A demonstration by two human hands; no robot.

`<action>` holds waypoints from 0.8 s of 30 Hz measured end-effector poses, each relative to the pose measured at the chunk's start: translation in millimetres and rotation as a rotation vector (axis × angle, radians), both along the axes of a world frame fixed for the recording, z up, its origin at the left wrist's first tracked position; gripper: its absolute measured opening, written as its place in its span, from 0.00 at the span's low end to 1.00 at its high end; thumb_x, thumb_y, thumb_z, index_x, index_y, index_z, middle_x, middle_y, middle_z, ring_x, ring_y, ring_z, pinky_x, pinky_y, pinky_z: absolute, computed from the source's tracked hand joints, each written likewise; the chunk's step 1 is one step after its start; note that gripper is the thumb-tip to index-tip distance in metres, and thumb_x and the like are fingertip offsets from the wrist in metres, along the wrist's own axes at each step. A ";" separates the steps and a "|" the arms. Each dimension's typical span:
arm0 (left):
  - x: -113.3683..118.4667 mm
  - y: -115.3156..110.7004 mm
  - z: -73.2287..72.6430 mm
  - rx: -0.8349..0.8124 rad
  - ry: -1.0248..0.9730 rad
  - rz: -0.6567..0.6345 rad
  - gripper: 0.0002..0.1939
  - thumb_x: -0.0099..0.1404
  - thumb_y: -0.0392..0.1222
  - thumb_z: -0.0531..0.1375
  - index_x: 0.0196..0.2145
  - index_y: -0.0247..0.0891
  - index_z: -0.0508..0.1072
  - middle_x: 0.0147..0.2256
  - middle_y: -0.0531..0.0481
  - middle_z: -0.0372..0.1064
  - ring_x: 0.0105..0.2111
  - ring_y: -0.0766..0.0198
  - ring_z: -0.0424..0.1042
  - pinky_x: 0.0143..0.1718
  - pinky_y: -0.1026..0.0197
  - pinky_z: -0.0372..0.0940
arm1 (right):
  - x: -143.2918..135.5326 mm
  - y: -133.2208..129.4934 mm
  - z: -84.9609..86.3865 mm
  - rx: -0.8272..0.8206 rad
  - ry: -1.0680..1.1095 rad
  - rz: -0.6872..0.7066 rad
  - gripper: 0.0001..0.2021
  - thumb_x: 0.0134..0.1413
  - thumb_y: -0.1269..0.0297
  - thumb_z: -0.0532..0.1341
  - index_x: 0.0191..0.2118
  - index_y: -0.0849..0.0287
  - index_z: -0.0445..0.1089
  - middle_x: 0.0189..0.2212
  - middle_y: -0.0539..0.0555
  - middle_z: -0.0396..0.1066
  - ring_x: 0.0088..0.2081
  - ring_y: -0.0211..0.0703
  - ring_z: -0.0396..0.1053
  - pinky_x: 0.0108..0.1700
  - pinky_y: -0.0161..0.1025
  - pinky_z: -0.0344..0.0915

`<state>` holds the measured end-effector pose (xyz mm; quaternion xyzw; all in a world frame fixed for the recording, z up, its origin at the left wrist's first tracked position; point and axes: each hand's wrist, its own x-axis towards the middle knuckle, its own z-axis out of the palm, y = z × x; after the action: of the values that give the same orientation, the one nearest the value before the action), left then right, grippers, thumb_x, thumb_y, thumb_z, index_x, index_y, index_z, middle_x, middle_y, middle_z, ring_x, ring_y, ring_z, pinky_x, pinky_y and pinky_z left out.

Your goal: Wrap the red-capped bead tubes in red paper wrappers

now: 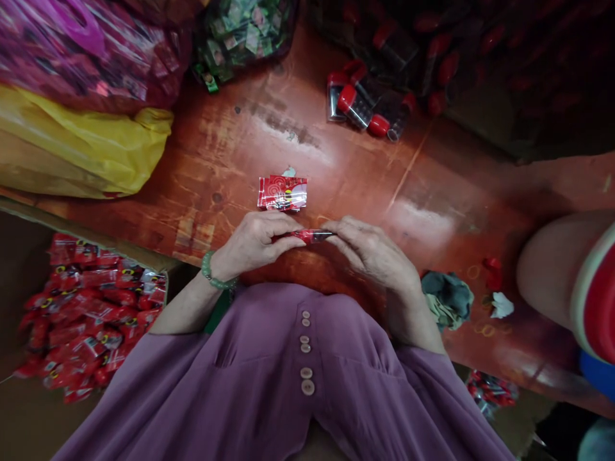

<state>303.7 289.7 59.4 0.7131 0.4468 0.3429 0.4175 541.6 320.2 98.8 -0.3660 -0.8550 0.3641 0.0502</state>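
Note:
Between my two hands, low over the near edge of the red table point(225, 153), is a small red and dark item point(314, 235), seen edge-on. My left hand point(259, 240), with a green bead bracelet point(211, 275) at the wrist, pinches its left end between thumb and fingers. The fingers of my right hand point(369, 251) close on its right end. Just beyond my left fingertips, a small stack of red printed packets point(283, 193) lies flat on the table.
Red-capped clear containers point(355, 105) lie at the back. Yellow point(96, 144), pink point(96, 57) and green-filled point(250, 32) bags stand back left. A box of red packets point(96, 307) is lower left. Cloth point(446, 299) and a large tub point(552, 269) are at right.

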 end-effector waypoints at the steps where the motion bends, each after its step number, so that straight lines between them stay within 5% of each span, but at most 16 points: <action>1: -0.1 0.4 1.6 -0.053 -0.037 -0.009 0.08 0.65 0.43 0.64 0.38 0.37 0.82 0.35 0.47 0.81 0.34 0.65 0.78 0.39 0.64 0.71 | 0.2 -0.6 -0.9 -0.020 0.030 -0.014 0.15 0.72 0.60 0.49 0.51 0.58 0.70 0.40 0.56 0.75 0.41 0.43 0.73 0.47 0.40 0.70; 8: 2.3 3.9 5.3 -0.566 -0.282 -0.036 0.10 0.61 0.45 0.66 0.33 0.36 0.82 0.30 0.48 0.80 0.28 0.65 0.77 0.31 0.66 0.71 | -1.2 -4.8 -14.8 -0.190 0.274 -0.073 0.21 0.64 0.57 0.60 0.61 0.52 0.66 0.54 0.56 0.75 0.52 0.47 0.74 0.54 0.47 0.71; 15: 9.2 -5.3 -8.2 -0.791 -0.575 0.129 0.23 0.55 0.58 0.70 0.38 0.35 0.80 0.29 0.46 0.79 0.26 0.63 0.77 0.28 0.64 0.71 | -6.0 -13.7 -36.5 -0.380 0.534 -0.324 0.12 0.58 0.58 0.65 0.46 0.55 0.76 0.37 0.50 0.80 0.33 0.36 0.75 0.37 0.35 0.72; 20: 10.8 -22.2 -15.5 -0.771 -0.786 0.087 0.29 0.54 0.67 0.67 0.36 0.35 0.78 0.39 0.37 0.80 0.38 0.52 0.81 0.40 0.54 0.75 | -10.6 -22.5 -43.5 -0.365 0.612 -0.549 0.14 0.55 0.56 0.67 0.45 0.54 0.76 0.37 0.50 0.80 0.34 0.37 0.76 0.37 0.35 0.72; 24: 25.3 -27.0 -17.4 -0.764 -0.712 0.257 0.19 0.57 0.57 0.69 0.29 0.35 0.77 0.30 0.44 0.79 0.29 0.63 0.77 0.34 0.60 0.73 | -18.3 -26.3 -43.4 -0.309 0.615 -0.554 0.13 0.57 0.57 0.65 0.46 0.54 0.75 0.38 0.50 0.79 0.35 0.36 0.76 0.38 0.35 0.74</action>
<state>329.0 262.7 42.1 0.2896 0.4543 0.4248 0.7276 523.4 293.8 55.4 -0.4593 -0.6056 0.5523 0.3426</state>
